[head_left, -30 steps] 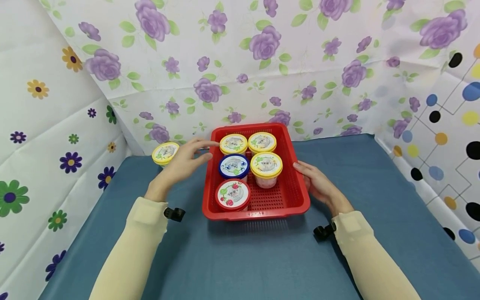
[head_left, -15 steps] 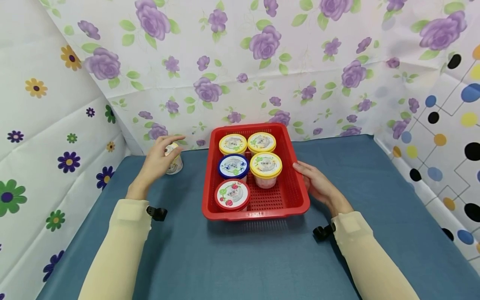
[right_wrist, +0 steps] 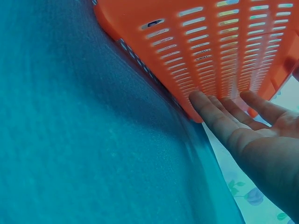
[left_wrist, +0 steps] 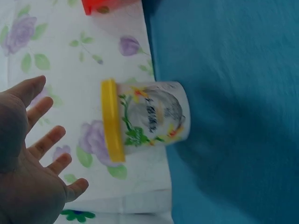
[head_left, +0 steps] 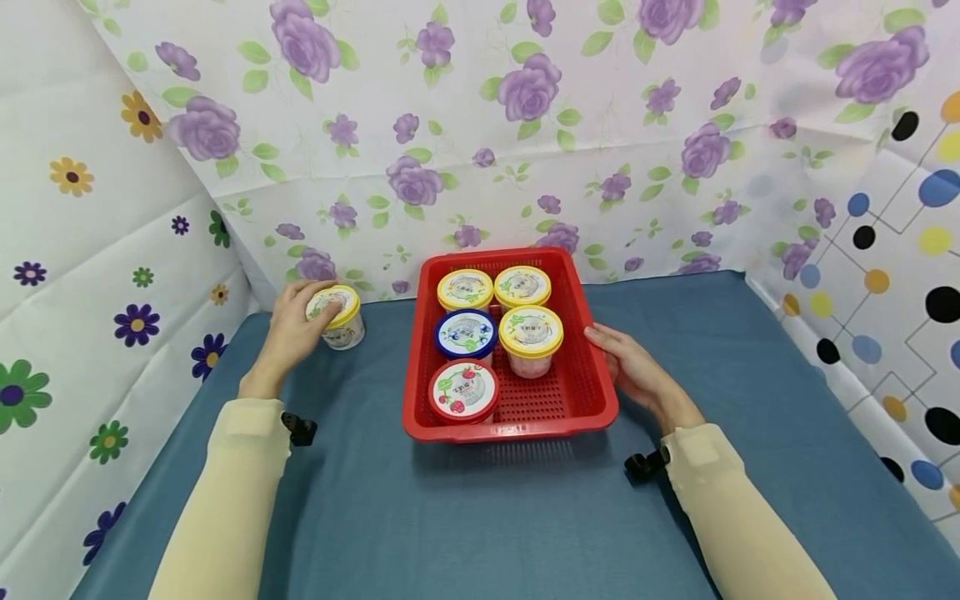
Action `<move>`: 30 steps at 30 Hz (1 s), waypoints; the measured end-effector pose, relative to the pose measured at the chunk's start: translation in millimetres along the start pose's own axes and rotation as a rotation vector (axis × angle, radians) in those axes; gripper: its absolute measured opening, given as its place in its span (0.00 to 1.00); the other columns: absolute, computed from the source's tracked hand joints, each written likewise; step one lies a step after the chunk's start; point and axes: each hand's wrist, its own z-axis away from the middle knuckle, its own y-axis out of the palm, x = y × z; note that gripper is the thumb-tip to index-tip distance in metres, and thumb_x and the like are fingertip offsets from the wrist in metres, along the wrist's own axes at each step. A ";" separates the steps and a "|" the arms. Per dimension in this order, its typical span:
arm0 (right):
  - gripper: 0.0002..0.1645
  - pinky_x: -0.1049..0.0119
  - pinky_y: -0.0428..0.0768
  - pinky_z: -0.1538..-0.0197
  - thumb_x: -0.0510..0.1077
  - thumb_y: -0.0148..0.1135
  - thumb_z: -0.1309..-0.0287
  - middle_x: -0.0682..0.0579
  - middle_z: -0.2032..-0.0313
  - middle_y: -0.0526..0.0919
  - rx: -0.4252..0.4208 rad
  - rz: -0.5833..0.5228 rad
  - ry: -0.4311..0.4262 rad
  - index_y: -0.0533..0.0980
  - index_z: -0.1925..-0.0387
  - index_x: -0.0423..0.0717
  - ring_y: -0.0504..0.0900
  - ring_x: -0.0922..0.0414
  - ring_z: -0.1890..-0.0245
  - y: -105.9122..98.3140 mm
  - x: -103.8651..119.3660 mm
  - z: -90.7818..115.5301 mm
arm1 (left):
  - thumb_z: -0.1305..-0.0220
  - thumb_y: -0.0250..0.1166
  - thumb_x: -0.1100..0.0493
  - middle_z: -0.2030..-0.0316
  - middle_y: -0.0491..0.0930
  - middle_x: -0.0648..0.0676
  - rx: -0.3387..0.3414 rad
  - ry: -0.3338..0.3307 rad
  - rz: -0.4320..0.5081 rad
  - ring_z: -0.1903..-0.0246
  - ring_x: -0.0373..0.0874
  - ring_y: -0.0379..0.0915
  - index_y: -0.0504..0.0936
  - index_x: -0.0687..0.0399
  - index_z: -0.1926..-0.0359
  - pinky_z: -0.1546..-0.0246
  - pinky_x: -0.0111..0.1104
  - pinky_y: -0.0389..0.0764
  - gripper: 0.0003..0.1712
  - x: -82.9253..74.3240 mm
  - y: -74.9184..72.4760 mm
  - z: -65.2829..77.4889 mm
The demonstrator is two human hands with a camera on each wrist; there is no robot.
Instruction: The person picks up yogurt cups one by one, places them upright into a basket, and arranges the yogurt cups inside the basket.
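At the back left of the blue cloth stands an upright paper cup point(head_left: 347, 335) with a yellow lid. My left hand point(head_left: 288, 329) is at its left side, thumb overlapping the lid in the head view. The left wrist view has those fingers point(left_wrist: 49, 140) spread beside the lid, with a gap between them and the cup point(left_wrist: 154, 114). A red plastic basket point(head_left: 517, 432) sits in the middle. My right hand point(head_left: 637, 375) is at its right side. Seen from the right wrist, straight fingers point(right_wrist: 210, 109) rest against the slotted wall.
Inside the basket are three yellow-lidded cups point(head_left: 531, 329), one blue-lidded cup point(head_left: 466, 332) and one red-lidded cup point(head_left: 464, 390). A flowered curtain point(head_left: 450, 125) rises right behind the cup and basket. Patterned sheets border both sides.
My left hand has moved left, away from the basket's left edge to the lone yellow-lidded cup, uncovering the cup's right side. The right hand and basket stay in place.
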 end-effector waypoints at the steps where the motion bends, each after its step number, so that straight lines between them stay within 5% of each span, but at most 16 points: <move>1: 0.36 0.55 0.86 0.47 0.58 0.50 0.20 0.34 0.33 0.74 0.000 0.002 -0.001 0.62 0.23 0.43 0.87 0.49 0.46 -0.3 -0.2 0.2 | 0.21 0.57 0.42 0.26 0.57 0.69 0.006 0.005 -0.004 0.26 0.71 0.46 0.68 0.60 0.25 0.31 0.70 0.48 0.36 2.0 0.3 -0.6; 12: 0.35 0.53 0.86 0.47 0.58 0.50 0.20 0.34 0.34 0.75 0.008 -0.001 0.008 0.62 0.23 0.45 0.87 0.49 0.47 -0.2 0.4 1.4 | 0.22 0.61 0.49 0.23 0.54 0.73 0.050 0.040 -0.044 0.24 0.72 0.43 0.67 0.62 0.25 0.29 0.70 0.45 0.34 16.1 7.9 -4.8; 30: 0.35 0.54 0.86 0.46 0.58 0.50 0.20 0.33 0.32 0.72 0.007 -0.009 0.013 0.61 0.22 0.45 0.86 0.48 0.45 1.1 2.6 1.4 | 0.23 0.62 0.48 0.22 0.52 0.72 0.065 -0.010 -0.142 0.24 0.73 0.41 0.66 0.61 0.24 0.29 0.69 0.43 0.35 23.2 16.0 -8.5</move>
